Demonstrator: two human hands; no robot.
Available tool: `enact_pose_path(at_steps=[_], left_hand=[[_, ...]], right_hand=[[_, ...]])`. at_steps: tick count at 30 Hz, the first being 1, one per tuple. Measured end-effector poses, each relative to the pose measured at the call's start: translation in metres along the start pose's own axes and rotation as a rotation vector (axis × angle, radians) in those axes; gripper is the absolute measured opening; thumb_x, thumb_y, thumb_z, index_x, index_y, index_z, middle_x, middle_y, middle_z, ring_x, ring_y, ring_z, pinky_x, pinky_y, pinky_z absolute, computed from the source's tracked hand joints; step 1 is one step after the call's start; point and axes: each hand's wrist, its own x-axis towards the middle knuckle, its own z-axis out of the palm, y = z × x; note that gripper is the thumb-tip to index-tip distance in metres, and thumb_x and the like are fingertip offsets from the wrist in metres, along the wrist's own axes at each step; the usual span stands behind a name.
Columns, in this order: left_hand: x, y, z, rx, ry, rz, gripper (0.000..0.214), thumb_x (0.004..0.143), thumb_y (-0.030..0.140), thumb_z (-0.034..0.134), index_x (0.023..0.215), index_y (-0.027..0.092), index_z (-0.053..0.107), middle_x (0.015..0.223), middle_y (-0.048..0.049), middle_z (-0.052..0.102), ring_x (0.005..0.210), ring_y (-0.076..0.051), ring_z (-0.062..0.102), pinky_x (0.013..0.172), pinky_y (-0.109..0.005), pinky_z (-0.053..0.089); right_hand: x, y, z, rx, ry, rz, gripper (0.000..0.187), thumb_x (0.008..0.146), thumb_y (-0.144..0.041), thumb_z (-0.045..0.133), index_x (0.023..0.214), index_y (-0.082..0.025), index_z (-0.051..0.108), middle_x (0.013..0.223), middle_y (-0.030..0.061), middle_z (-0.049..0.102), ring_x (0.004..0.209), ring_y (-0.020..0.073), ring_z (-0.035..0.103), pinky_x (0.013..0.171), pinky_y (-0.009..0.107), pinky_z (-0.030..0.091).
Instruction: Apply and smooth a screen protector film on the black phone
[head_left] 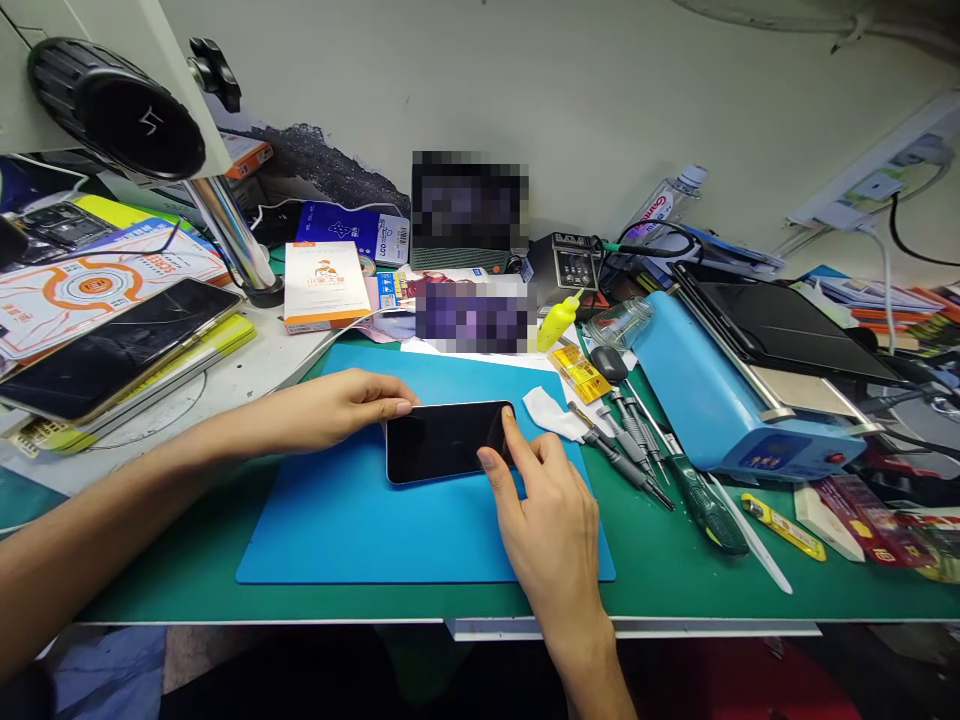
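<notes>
A smartphone (439,445) with a dark screen lies face up, lengthwise, over a blue work mat (360,540). My left hand (356,405) pinches its upper left corner, thumb along the top edge and fingers behind. At the right end, my right hand (547,495) has its index finger on the screen's upper right corner and its thumb near the lower right edge; the other fingers are curled and partly hidden. Whether the phone rests on the mat or is slightly raised is hard to tell.
Right of the mat lie several screwdrivers (626,465), a green-handled tool (705,505), a white wipe (551,412) and a yellow cutter (784,527). A blue machine (697,400) carries a black tablet. Another phone (120,345) and a microscope stand (232,235) occupy the left. Boxes (326,285) line the back.
</notes>
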Motion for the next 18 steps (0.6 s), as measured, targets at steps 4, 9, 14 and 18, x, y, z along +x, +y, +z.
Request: enact_pose_path(at_steps=[4, 9, 14, 18], left_hand=[[0.001, -0.002, 0.0, 0.001, -0.007, -0.005, 0.047, 0.102, 0.06, 0.047, 0.118, 0.024, 0.073, 0.124, 0.0002, 0.076, 0.116, -0.023, 0.067, 0.104, -0.026, 0.047], [0.002, -0.004, 0.0, -0.027, -0.024, 0.018, 0.047, 0.102, 0.061, 0.048, 0.118, 0.025, 0.073, 0.125, 0.0005, 0.076, 0.116, -0.022, 0.067, 0.104, -0.026, 0.048], [0.001, -0.004, 0.0, 0.007, -0.023, -0.005, 0.05, 0.102, 0.063, 0.046, 0.12, 0.026, 0.073, 0.125, 0.0012, 0.076, 0.116, -0.023, 0.068, 0.104, -0.026, 0.048], [0.0, -0.004, 0.0, 0.004, -0.035, -0.02, 0.052, 0.102, 0.066, 0.045, 0.121, 0.026, 0.073, 0.125, 0.0008, 0.076, 0.116, -0.024, 0.068, 0.104, -0.027, 0.049]], right_hand=[[-0.005, 0.001, -0.006, 0.002, -0.007, -0.096, 0.056, 0.109, -0.055, 0.043, 0.146, -0.018, 0.063, 0.085, 0.0044, 0.062, 0.072, 0.0183, 0.062, 0.064, 0.032, 0.043], [-0.019, 0.004, -0.016, 0.009, -0.039, -0.265, 0.051, 0.109, -0.049, 0.047, 0.14, -0.014, 0.068, 0.075, 0.0021, 0.06, 0.064, 0.0156, 0.057, 0.061, 0.031, 0.041], [-0.027, 0.01, -0.023, 0.122, -0.091, -0.325, 0.045, 0.11, -0.047, 0.048, 0.131, -0.016, 0.073, 0.075, 0.0023, 0.063, 0.066, 0.0157, 0.059, 0.062, 0.03, 0.044], [-0.018, 0.018, -0.025, 0.266, -0.086, -0.067, 0.045, 0.112, -0.044, 0.045, 0.145, -0.018, 0.063, 0.081, 0.0012, 0.065, 0.069, 0.0145, 0.064, 0.062, 0.028, 0.047]])
